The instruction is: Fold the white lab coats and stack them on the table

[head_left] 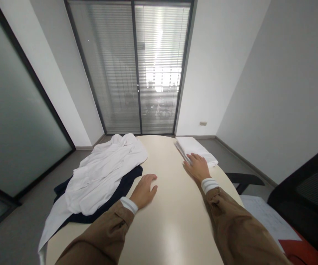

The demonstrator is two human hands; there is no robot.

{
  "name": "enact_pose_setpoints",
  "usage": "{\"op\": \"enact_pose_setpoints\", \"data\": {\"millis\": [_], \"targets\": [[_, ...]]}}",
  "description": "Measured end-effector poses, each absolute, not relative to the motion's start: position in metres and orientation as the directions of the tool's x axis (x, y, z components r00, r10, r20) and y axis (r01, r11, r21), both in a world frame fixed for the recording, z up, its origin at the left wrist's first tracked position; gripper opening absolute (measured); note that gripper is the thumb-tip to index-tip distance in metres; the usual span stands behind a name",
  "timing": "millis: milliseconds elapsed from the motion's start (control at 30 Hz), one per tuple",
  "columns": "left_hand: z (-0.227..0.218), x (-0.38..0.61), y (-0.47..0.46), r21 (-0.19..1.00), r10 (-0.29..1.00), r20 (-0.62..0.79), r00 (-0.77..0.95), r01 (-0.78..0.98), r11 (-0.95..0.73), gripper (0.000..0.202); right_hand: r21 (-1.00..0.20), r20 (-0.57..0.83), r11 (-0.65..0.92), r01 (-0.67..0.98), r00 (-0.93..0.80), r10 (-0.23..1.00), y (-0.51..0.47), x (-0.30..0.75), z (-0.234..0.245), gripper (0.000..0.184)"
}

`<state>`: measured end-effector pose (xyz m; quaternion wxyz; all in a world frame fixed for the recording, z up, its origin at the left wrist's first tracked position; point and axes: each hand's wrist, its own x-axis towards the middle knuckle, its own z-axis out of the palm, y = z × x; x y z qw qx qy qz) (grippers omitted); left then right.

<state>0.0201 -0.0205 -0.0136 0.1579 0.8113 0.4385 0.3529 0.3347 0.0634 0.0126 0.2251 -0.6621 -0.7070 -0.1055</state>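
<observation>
My left hand (145,189) lies palm down on the cream oval table (170,221), fingers stretched out, just right of a heap of white garments (106,171) that rests on a dark navy cloth (126,184). My right hand (197,167) lies flat with fingers spread, its fingertips touching the near edge of a neatly folded white garment (196,149) at the table's far right. Neither hand grips anything. Both arms wear brown sleeves with white striped cuffs.
A black office chair (308,195) stands at the right, its armrest (244,179) near the table edge. White paper and a red sheet (299,250) lie on the floor at lower right. Glass doors with blinds (137,66) face me.
</observation>
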Motion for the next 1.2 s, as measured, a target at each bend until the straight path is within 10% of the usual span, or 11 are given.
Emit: {"op": "enact_pose_setpoints", "data": {"millis": [200, 500, 967, 1200], "targets": [[-0.001, 0.020, -0.021, 0.455, 0.806, 0.501, 0.316, 0.696, -0.555, 0.034, -0.081, 0.572, 0.148, 0.986, -0.076, 0.817, 0.046, 0.318, 0.015, 0.043], [0.026, -0.023, -0.013, 0.190, 0.869, 0.490, -0.071, 0.981, -0.027, 0.032, -0.094, 0.521, 0.478, 0.873, -0.366, 0.771, 0.017, 0.286, 0.013, 0.025], [0.033, -0.066, -0.001, 0.121, 0.872, 0.458, -0.175, 0.984, 0.133, 0.025, -0.151, 0.525, 0.495, 0.856, -0.354, 0.774, 0.018, 0.290, 0.001, 0.026], [0.036, -0.052, 0.001, 0.272, 0.813, 0.577, -0.073, 0.956, -0.107, 0.024, -0.148, 0.526, 0.524, 0.839, -0.382, 0.760, 0.020, 0.291, 0.000, 0.025]]}}
